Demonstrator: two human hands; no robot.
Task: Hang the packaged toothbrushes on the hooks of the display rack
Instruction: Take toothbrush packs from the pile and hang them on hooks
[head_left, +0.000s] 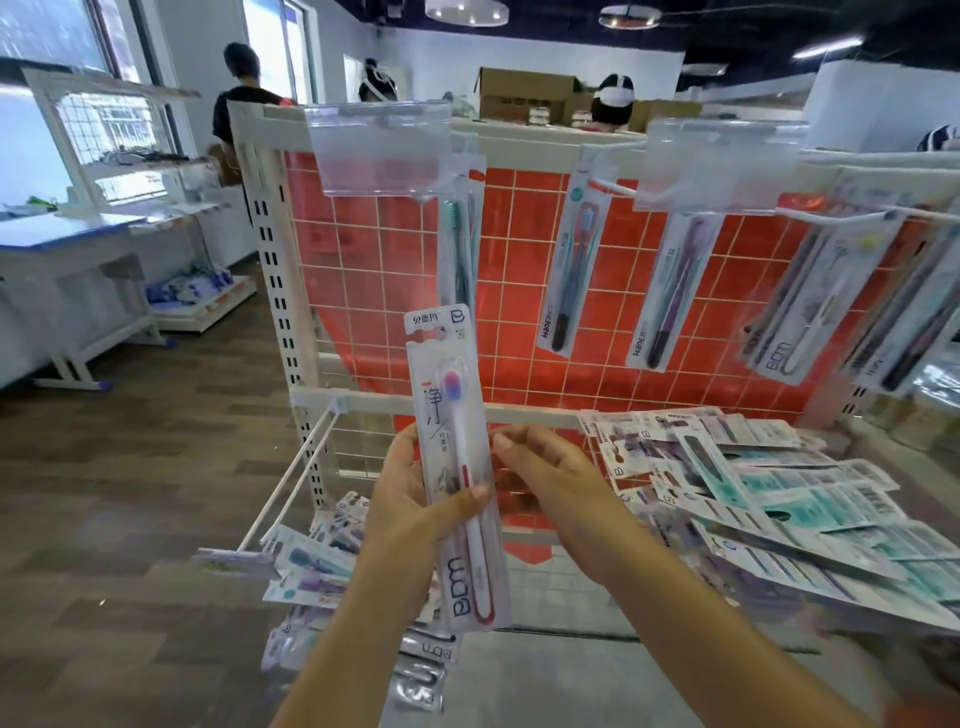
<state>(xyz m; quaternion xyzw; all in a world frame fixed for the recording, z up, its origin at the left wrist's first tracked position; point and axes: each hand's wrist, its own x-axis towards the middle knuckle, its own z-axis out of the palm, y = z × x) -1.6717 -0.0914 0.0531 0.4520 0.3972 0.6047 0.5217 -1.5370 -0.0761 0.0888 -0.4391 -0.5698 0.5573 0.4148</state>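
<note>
My left hand (415, 499) grips a packaged toothbrush (452, 415) upright, thumb across its front; the brush is white and red with a pink-blue head. My right hand (545, 488) touches the pack's right edge with its fingertips, whether it grips I cannot tell. Behind stands the display rack (395, 270), a white wire grid over a red backing. Packs hang from its upper hooks: a green one (457, 249), two middle ones (574, 265), and more at the right (810, 306). A pile of loose packs (769, 493) lies on the shelf to my right.
Clear price-tag holders (379, 150) hang at the hook tips. A long hook (291, 478) sticks out at the lower left with packs (311, 561) hanging below. People stand behind the rack, with cardboard boxes (524, 93). White tables and shelves (78, 249) stand at the left.
</note>
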